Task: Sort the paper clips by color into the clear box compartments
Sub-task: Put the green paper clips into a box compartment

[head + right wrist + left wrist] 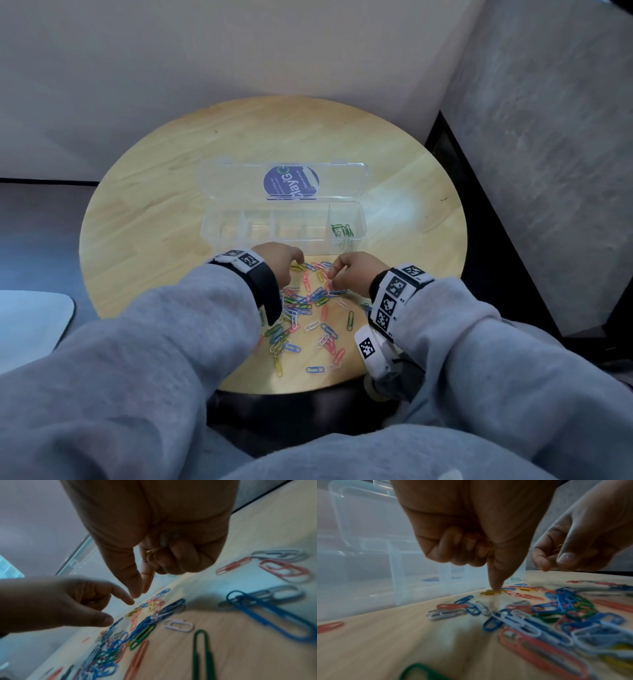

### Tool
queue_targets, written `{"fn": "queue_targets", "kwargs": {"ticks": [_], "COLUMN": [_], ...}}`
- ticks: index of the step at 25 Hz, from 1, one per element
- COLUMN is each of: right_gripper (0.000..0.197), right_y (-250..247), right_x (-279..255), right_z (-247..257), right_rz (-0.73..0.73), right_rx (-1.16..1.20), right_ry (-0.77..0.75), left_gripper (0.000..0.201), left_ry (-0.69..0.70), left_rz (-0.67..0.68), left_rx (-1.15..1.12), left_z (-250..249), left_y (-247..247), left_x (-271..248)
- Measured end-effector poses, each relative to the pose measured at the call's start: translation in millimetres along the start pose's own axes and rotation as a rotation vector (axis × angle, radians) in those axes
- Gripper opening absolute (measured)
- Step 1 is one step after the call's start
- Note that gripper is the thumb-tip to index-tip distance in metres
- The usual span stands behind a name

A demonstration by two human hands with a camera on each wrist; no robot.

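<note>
The left hand [471,527] had its outer fingers curled over what looked like yellow clips in the palm, while its forefinger pressed down on a yellow clip [491,592] lying just in front of the clear box [284,219]. The right hand [154,536] had its outer fingers curled round a yellow clip of its own, thumb and forefinger meeting at the tips above the pile of paper clips [305,308] near that same front wall. The likeliest slip was a stashed clip falling from either palm as the free fingers reached for another, or the pressed clip skating under the wall's edge. Interlocked clips could also drag a blue or pink one along. Inside the box, only the rightmost compartment held green clips [342,230]; the others looked bare. Its lid [284,178] lay open behind, on the round wooden table [171,192], and nothing blocked the way in
</note>
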State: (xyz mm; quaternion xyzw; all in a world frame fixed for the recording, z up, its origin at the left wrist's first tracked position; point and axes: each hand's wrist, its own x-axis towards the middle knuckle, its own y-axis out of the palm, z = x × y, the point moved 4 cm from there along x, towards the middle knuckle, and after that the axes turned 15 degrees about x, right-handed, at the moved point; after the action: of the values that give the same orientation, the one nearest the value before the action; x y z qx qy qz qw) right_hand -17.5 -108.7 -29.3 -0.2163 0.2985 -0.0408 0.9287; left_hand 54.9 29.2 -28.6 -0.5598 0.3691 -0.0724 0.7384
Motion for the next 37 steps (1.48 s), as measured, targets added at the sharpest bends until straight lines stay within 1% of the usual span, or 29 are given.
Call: {"fn": "queue_targets", "kwargs": {"ticks": [3, 6, 9, 12, 14, 16, 18, 20, 22, 25, 28, 31, 34, 37], "right_gripper": [0.018, 0.021, 0.025, 0.019, 0.008, 0.008, 0.009, 0.008, 0.009, 0.019, 0.02, 0.009, 0.005, 0.005], "right_y": [4.4, 8.1, 11.7, 16.5, 16.8, 15.3, 16.1, 20.0, 24.8, 27.9, 24.7, 20.0, 19.0, 18.6], "right_x": [7.1, 8.7, 10.4, 12.0, 13.7, 15.2, 16.7, 19.4, 24.2, 30.9, 29.7, 24.8, 18.7, 15.5], "right_z": [6.8, 13.4, 16.5, 15.2, 14.7, 14.8, 14.8, 15.3, 14.9, 7.9, -1.7, -8.2, -12.4, -17.2], "right_rz": [-0.017, -0.009, 0.055, 0.1, 0.068, 0.032, 0.049, 0.071, 0.079, 0.079, 0.075, 0.066, 0.066, 0.051], "right_rx": [-0.103, -0.205, -0.348, -0.417, -0.382, -0.353, -0.392, -0.428, -0.498, -0.534, -0.513, -0.483, -0.481, -0.391], "right_ry": [-0.022, -0.055, -0.085, -0.097, -0.115, -0.123, -0.127, -0.122, -0.087, 0.004, 0.043, 0.039, 0.034, 0.057], "left_gripper": [0.048, 0.034, 0.023, 0.014, 0.007, 0.014, 0.021, 0.022, 0.025, 0.028, 0.028, 0.021, 0.015, 0.012], "left_ry": [0.002, 0.025, 0.021, 0.015, 0.012, 0.008, 0.013, 0.013, 0.001, 0.002, 0.011, 0.012, 0.013, 0.024], "left_rz": [0.025, 0.033, 0.028, 0.051, 0.058, 0.042, 0.053, 0.092, 0.135, 0.173, 0.191, 0.195, 0.185, 0.188], "left_rx": [0.059, 0.077, 0.088, 0.113, 0.108, 0.095, 0.098, 0.125, 0.141, 0.137, 0.111, 0.105, 0.097, 0.102], "left_z": [0.0, -2.3, -2.5, -2.8, -2.3, -1.4, -2.0, -2.9, -4.0, -4.5, -0.2, 3.5, 1.3, -0.7], "left_y": [4.1, 6.7, 6.4, 5.9, 5.9, 6.1, 6.5, 9.1, 13.0, 18.2, 22.0, 23.2, 23.0, 23.2], "left_x": [11.4, 16.2, 17.4, 16.4, 14.5, 14.7, 15.0, 16.3, 17.4, 17.4, 17.7, 15.4, 13.6, 10.2]}}
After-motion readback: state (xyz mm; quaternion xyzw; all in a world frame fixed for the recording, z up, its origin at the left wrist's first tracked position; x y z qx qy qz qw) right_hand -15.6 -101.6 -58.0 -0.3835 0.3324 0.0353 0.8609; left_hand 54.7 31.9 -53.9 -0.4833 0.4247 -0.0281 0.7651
